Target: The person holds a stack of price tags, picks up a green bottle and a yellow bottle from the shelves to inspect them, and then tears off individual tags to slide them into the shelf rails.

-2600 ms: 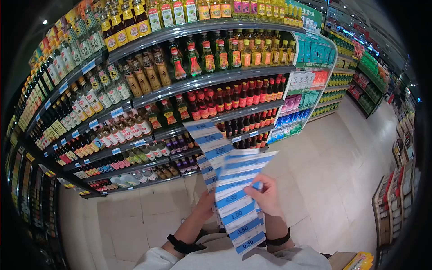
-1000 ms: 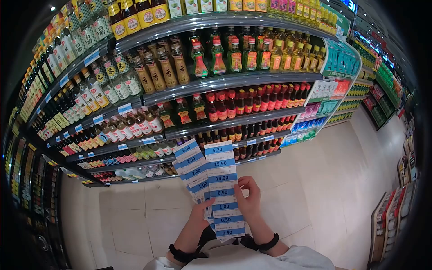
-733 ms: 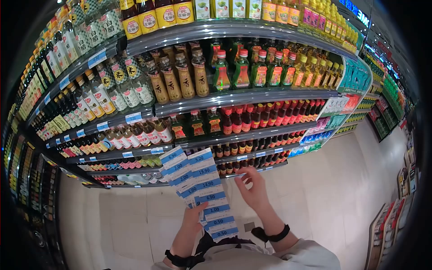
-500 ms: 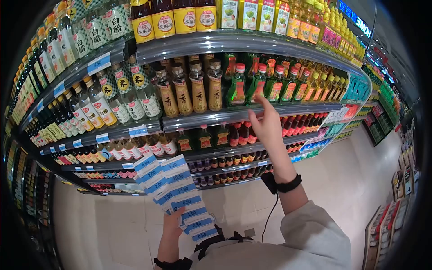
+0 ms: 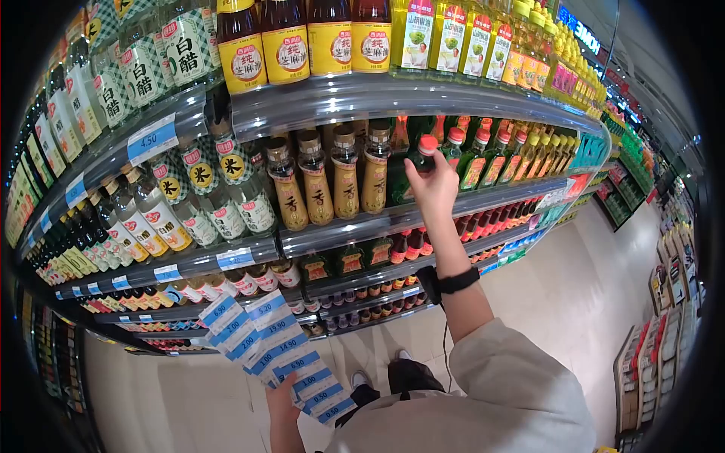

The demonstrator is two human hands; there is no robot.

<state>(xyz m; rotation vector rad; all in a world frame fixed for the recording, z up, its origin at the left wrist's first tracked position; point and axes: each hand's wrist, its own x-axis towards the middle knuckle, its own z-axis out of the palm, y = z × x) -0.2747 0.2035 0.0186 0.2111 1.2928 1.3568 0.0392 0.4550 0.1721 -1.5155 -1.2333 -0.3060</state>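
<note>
While the left hand, in the head view, grips fanned price strips well below the shelf, the right hand curls around a red-capped bottle's neck, right of gold bottles; whether its base touches the shelf is hidden.

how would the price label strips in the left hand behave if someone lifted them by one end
The price label strips look like thin paper, so probably light and flexible. Held toward their near ends by the left hand, they show little droop, suggesting some stiffness. Overlapping, they might slide apart.
</note>
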